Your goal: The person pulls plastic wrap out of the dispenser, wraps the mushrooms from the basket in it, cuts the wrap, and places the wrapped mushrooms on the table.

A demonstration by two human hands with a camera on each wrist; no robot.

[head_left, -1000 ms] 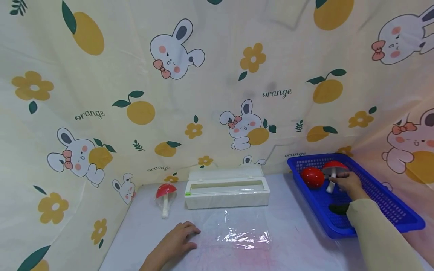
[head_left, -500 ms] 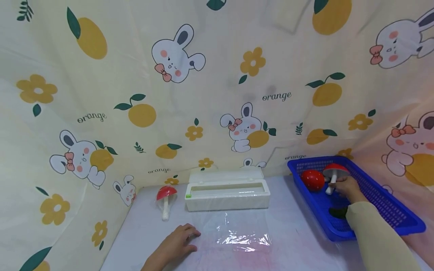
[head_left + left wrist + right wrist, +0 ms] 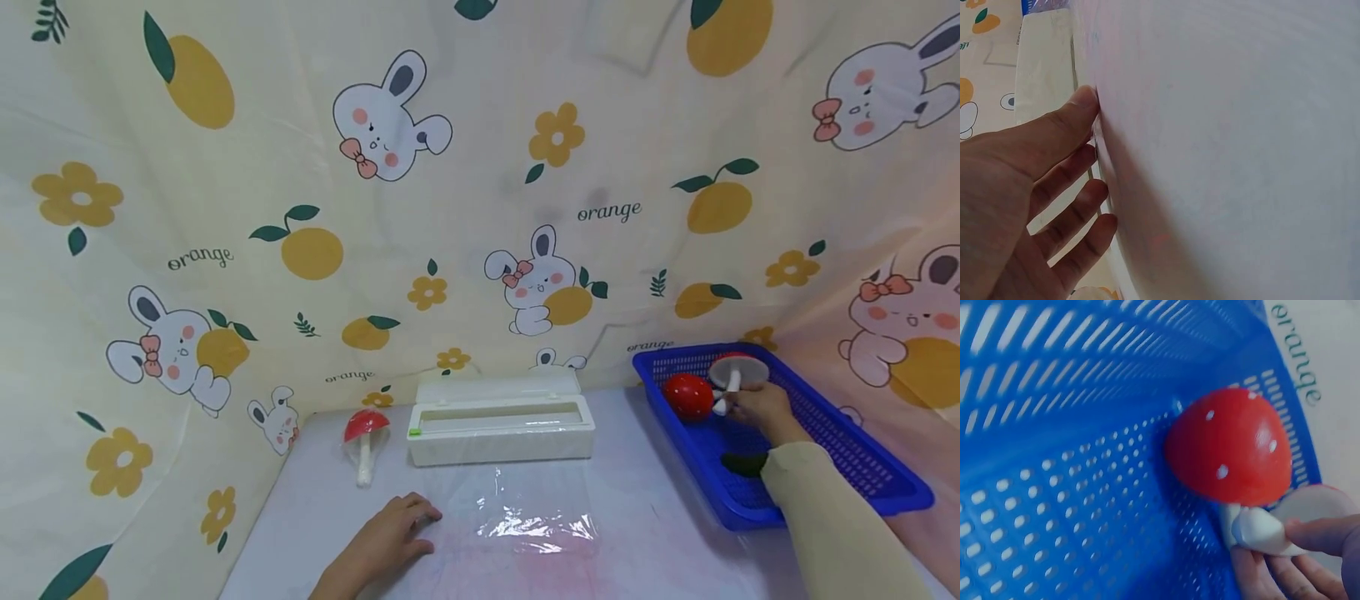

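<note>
In the head view my right hand (image 3: 761, 408) reaches into the blue basket (image 3: 720, 502) and pinches a toy mushroom (image 3: 735, 372) by its white stem, the cap's pale underside showing. The right wrist view shows thumb and fingers around that stem (image 3: 1260, 530). Beside it lies a second toy mushroom (image 3: 1229, 447) with a white-dotted red cap. My left hand (image 3: 382, 537) rests on the table with loosely bent fingers, at the left edge of a clear plastic film (image 3: 536, 521). The film stretches forward from a white wrap dispenser (image 3: 502, 442) with its lid raised.
A film-wrapped toy mushroom (image 3: 365, 446) lies left of the dispenser. A dark green, elongated thing (image 3: 742, 463) is in the basket near the right sleeve (image 3: 832, 517). A patterned cloth (image 3: 465, 208) hangs behind the table.
The mushroom in my right hand has tipped so that its cap's underside faces me more, its stem end shifting left. The left hand stays in place.
</note>
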